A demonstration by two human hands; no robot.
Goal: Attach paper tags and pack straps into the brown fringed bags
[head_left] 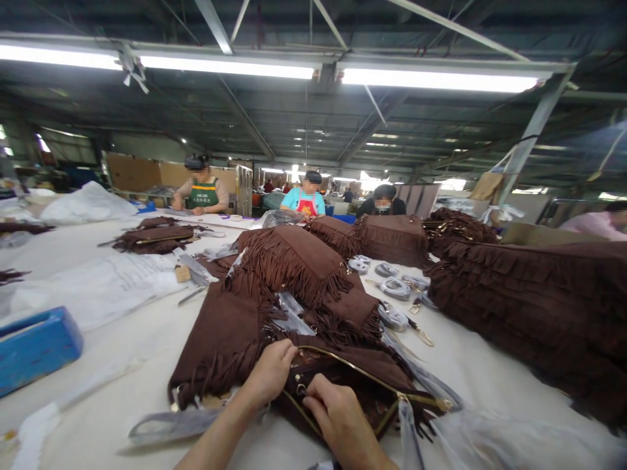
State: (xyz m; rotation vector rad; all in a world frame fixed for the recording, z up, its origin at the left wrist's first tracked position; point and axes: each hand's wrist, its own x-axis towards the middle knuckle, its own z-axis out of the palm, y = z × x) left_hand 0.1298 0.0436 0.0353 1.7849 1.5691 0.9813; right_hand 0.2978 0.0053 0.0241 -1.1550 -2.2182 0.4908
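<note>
A brown fringed handbag [386,359] lies in front of me with its gold zipper open and its dark lining showing. My left hand [273,371] is closed on the left end of the bag's mouth, fingers curled over the zipper edge. At the opening, my right hand [337,414] has thumb and forefinger pinched together beside a small metal ring [300,388]; what lies between them is too small to make out. A plastic-wrapped strap [409,431] hangs by the zipper's right end. Another fringed bag [215,333] lies flat just beyond my left hand.
More brown bags are piled ahead [294,254], with a large stack [529,307] on the right. Coiled wrapped straps [394,287] lie between them. A blue box [39,349] and plastic sheeting [98,287] are on the left. Several people work across the table.
</note>
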